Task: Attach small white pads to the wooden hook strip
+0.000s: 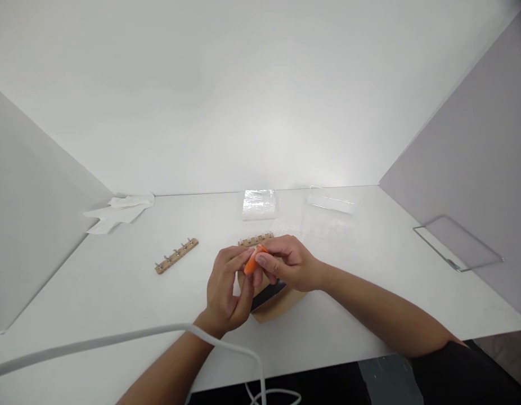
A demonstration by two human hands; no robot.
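Above the middle of the white table, my left hand [230, 287] and my right hand [292, 261] meet around a small orange object [252, 263] with a whitish part on top. Its exact kind I cannot make out. My left fingertips press on its left side, while my right thumb and fingers pinch its right end. Below my hands lies a brown piece [281, 305] with a black strip [269, 295] on it, mostly covered by the hands. Just behind them, a wooden strip with metal hooks [256, 240] shows in part.
Another wooden hook strip [176, 256] lies to the left. At the back sit a plastic-wrapped white packet [259, 205] and clear plastic wrapping [330, 228]. A metal wire frame [440, 250] leans at the right wall. White paper [121, 214] lies back left. A white cable [117, 337] crosses the foreground.
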